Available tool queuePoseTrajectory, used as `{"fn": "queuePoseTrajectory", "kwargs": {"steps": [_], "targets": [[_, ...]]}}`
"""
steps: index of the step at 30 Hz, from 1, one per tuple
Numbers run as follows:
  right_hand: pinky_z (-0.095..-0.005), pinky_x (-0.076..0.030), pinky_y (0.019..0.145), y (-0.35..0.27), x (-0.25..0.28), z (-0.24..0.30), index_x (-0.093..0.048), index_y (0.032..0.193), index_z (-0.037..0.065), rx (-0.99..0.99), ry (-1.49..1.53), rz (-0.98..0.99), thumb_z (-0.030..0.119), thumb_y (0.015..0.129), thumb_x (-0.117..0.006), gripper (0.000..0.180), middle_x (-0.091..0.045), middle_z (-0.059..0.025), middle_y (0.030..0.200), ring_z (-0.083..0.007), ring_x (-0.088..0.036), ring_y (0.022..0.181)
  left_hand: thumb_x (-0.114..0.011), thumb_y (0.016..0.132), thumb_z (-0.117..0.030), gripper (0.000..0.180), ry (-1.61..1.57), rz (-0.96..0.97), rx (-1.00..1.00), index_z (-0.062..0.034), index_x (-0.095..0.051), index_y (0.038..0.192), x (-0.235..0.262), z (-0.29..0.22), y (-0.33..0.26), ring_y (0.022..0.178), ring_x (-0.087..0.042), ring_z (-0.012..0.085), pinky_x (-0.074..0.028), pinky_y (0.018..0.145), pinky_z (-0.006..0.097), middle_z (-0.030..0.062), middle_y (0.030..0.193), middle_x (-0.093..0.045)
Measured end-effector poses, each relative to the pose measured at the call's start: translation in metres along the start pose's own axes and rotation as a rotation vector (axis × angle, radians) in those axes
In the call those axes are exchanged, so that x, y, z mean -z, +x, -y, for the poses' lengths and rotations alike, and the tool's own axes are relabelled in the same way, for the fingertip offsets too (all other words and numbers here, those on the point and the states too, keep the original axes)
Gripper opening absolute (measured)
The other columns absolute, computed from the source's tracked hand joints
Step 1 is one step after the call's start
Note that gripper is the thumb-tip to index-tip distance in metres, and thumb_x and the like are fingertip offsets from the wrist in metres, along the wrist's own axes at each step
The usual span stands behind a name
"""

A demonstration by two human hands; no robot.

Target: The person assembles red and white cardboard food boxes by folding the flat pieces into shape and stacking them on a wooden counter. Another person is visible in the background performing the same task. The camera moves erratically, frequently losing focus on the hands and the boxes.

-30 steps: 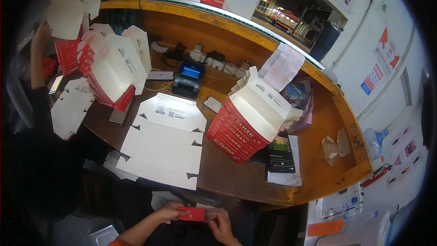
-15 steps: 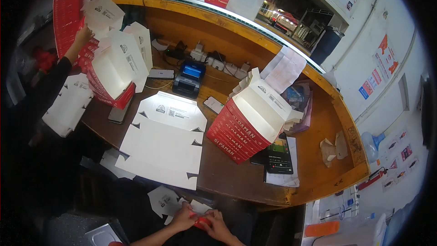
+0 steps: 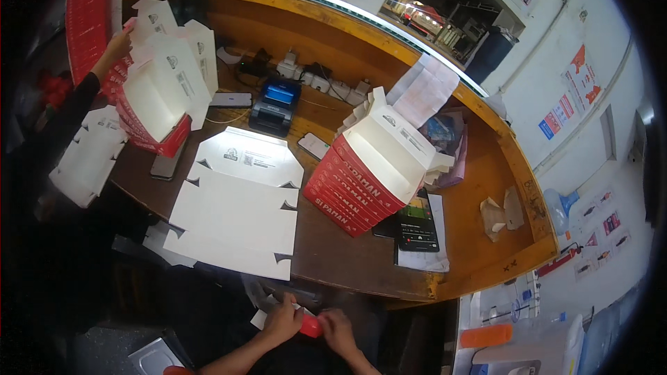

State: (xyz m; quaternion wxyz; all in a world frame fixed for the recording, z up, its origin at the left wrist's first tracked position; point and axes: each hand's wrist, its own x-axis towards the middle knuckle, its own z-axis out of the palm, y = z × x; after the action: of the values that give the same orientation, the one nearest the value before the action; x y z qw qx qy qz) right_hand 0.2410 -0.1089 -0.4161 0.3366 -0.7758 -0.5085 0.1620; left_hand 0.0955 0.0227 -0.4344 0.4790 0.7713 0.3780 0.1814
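Note:
Low at the front edge of the table, over my lap, I hold a red and white cardboard box (image 3: pixel 310 326) that is partly folded. My left hand (image 3: pixel 283 321) grips its left part, fingers curled round the card. On its right end the fingers of my right hand (image 3: pixel 338 330) are closed on the red side. Much of the box is hidden by my hands. Just beyond lies a stack of flat white box blanks (image 3: pixel 233 219) with notched edges. To the right of it stands a stack of folded red boxes (image 3: pixel 361 187), nested, with raised lids.
At left a co-worker's hand (image 3: pixel 119 45) touches more open boxes (image 3: pixel 156 107). Behind are a small label printer (image 3: pixel 274 107), power plugs (image 3: pixel 316 82) and a phone (image 3: pixel 314 144). Another phone (image 3: pixel 418 222) lies right of the red stack. A raised wooden edge (image 3: pixel 497 264) borders the table.
My hands have turned the box, and its white flap at left shows less. The whole view has shifted slightly. The co-worker's hand has moved up along the boxes.

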Motion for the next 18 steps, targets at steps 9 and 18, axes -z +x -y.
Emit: {"fn": "queuePoseTrajectory", "kwargs": {"steps": [9,18], "targets": [[-0.0357,-0.055,0.084,0.002,0.003,-0.004,-0.068,0.113,0.0,-0.345,0.319,-0.02,0.019,0.103,-0.062,0.022,-0.074,-0.0138,0.103,-0.0229,-0.071,0.094,-0.068,0.093,-0.016,0.038,0.14,0.048,-0.496,-0.006,-0.058,0.128,-0.01,-0.023,-0.016,0.124,-0.05,0.0456,-0.041,0.107,0.052,0.0252,0.135,-0.05],[-0.0345,-0.051,0.097,0.004,0.01,-0.002,-0.066,0.132,0.004,-0.393,0.413,0.264,0.033,0.106,-0.056,0.04,-0.071,-0.0153,0.119,-0.0198,-0.065,0.11,-0.097,0.058,-0.045,0.081,0.0,-0.003,-0.327,-0.0076,-0.061,0.121,-0.022,-0.002,-0.011,0.137,-0.037,0.0565,-0.042,0.109,0.058,0.0364,0.15,-0.027]]}}
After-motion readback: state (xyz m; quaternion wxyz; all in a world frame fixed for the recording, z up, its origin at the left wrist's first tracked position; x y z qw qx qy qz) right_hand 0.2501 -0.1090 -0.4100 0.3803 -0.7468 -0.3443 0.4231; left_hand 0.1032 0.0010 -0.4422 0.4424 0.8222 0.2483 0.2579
